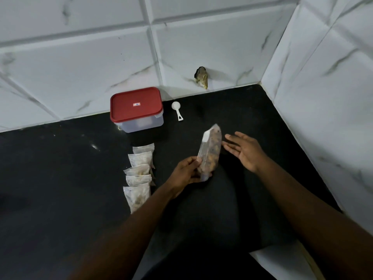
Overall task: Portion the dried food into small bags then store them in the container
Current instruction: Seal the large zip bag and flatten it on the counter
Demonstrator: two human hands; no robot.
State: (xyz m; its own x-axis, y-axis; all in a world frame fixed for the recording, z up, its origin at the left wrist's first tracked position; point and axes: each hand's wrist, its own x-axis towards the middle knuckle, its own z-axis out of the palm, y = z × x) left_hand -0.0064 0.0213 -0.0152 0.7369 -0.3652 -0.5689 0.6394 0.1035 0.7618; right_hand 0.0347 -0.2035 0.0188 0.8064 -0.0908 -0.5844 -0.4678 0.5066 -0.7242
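Note:
My left hand [186, 172] grips the lower end of a clear bag of brown dried food [210, 152], holding it upright above the black countertop [60, 178]. Just right of the bag, my right hand [243, 150] is spread with straight fingers, palm toward it, touching nothing. Several small filled bags [139, 174] lie in an overlapping row on the counter to the left of my left hand. A clear container with a red lid [136, 109], lid on, stands at the back by the wall. A white plastic scoop [177, 110] lies to the right of the container.
White marble-look tiled walls meet in a corner at the back right [262, 81]. A hole in the wall with a brownish fitting [201, 77] sits just above the counter. The counter's front edge shows at the lower right [278, 261].

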